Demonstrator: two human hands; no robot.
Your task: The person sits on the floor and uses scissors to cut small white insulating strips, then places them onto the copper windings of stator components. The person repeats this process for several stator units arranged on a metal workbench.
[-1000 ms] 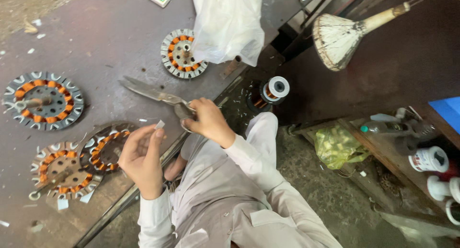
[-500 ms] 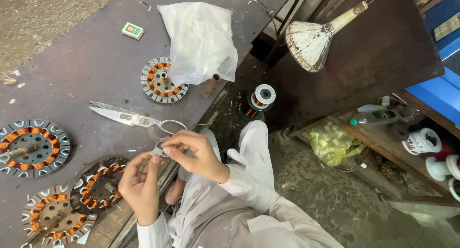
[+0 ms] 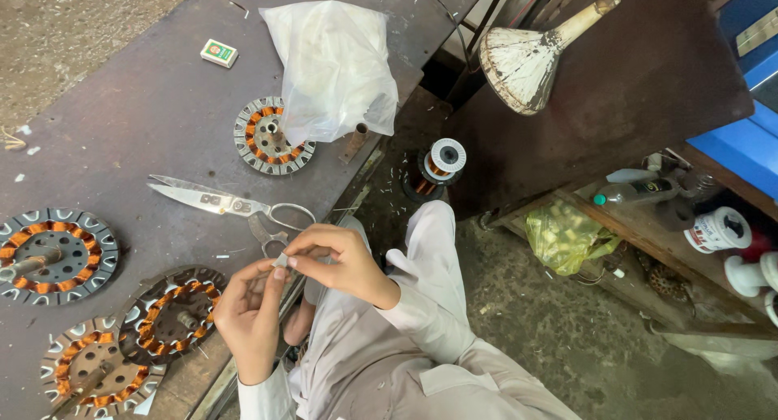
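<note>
Small pale strip [image 3: 281, 261] pinched between fingertips of left hand [image 3: 251, 315] and right hand [image 3: 344, 262] for close handling | scissors [image 3: 231, 203] laid within reach, just beyond the hands | wound stator [image 3: 172, 315] beside left hand

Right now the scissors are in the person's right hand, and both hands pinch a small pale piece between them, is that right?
Not quite. The scissors lie on the table, in neither hand. The rest holds: the left hand and right hand pinch a small pale piece between them, as the head view shows.
</note>
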